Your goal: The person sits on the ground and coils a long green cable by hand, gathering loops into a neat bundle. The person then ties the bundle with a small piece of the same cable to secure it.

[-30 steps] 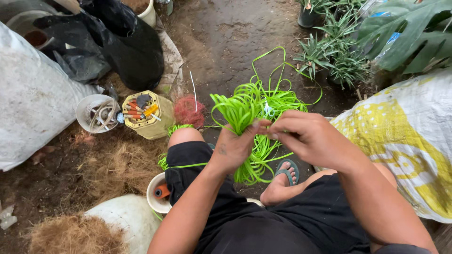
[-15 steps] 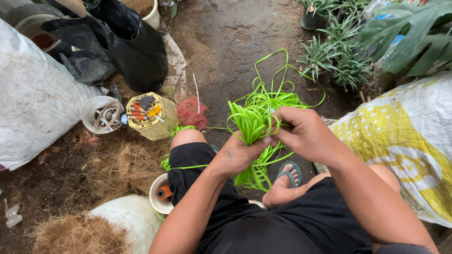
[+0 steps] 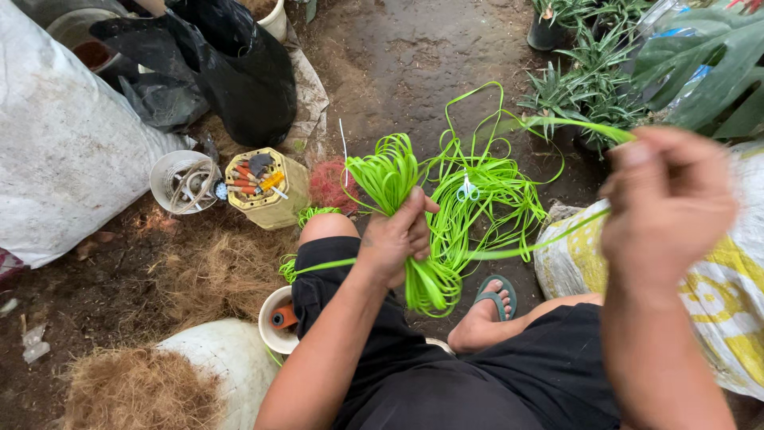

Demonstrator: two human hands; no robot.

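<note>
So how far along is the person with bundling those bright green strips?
Done: a thick bunch of green plastic strips is gathered and gripped in the left hand. In hand: the right hand is raised, pinching one strip and pulling it out taut from the bunch. Left: a loose tangle of strips lies on the dirt ground, with small scissors on it, and no tie shows around the bunch.

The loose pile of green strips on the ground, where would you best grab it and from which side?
Probably at the middle of the loose green strips, coming straight down from above. There the strands lie densest and roughly parallel, while the edges spread into springy open loops. The left hand already clamps a separate bunch; the right hand pinches a single strand, pulled up.
</note>
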